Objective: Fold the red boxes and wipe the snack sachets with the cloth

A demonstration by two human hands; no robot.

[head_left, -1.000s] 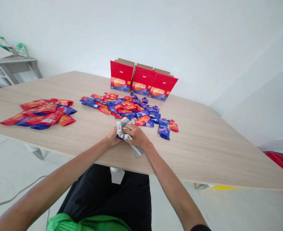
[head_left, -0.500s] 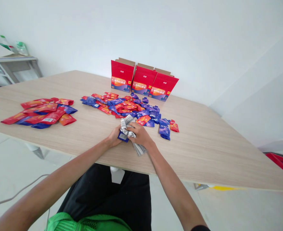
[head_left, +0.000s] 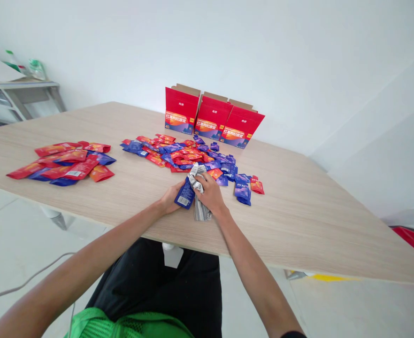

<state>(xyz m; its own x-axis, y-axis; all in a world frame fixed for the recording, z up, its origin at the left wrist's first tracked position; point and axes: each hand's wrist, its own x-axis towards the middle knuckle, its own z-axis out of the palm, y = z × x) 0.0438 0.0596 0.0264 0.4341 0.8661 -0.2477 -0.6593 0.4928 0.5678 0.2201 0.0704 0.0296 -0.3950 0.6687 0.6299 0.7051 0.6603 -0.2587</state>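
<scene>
My left hand (head_left: pixel 171 199) is closed on a dark blue pouch (head_left: pixel 185 195), whose barcode label faces me near its lower end. Bunched in my right hand (head_left: pixel 210 191) is a grey-and-white striped cloth (head_left: pixel 202 210), its loose end hanging toward me. The cloth touches or lies right beside the pouch's right edge. Just beyond my hands spreads a heap of red and blue pouches (head_left: pixel 189 155). A blue pouch (head_left: pixel 242 192) and a small red one (head_left: pixel 257 185) lie at the heap's right end.
Three open red cartons (head_left: pixel 212 116) stand in a row by the wall, behind the heap. A second pile of red and blue pouches (head_left: pixel 75 169) lies on the left of the wooden table (head_left: pixel 298 211). Farther left, a side desk (head_left: pixel 27 85) holds bottles.
The cloth has moved off the pouch's face toward its right edge, so more of the pouch shows. My right hand has shifted slightly right, and the whole view has moved a little.
</scene>
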